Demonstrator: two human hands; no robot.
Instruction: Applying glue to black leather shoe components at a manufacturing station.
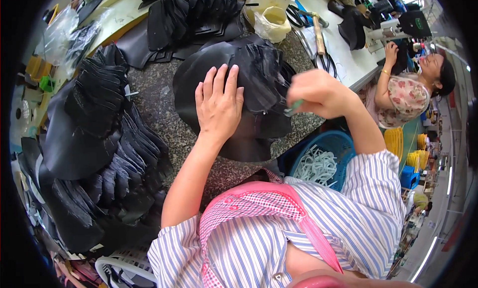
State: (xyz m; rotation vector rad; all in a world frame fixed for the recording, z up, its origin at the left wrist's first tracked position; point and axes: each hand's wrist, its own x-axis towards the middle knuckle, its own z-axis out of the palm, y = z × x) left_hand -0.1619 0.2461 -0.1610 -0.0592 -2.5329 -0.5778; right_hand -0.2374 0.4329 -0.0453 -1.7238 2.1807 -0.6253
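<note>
My left hand (219, 101) lies with fingers stretched out on a stack of black leather pieces (186, 88) and presses on its top. To its right, my right hand (322, 94) is curled closed, a little smeared by motion. A small green thing (295, 107) sticks out below its fingers; its kind is not clear. This hand is at the right edge of the stack, where several layers (261, 78) fan out. The stack rests on a speckled grey stone slab (154, 101).
Fanned black leather pieces (107, 153) pile up at the left, more (194, 14) at the back. A glue-stained tub (273, 24), a hammer (318, 36) and scissors (326, 64) lie behind. A blue basket (343, 138) holds pale strips. A co-worker (406, 91) sits at the right.
</note>
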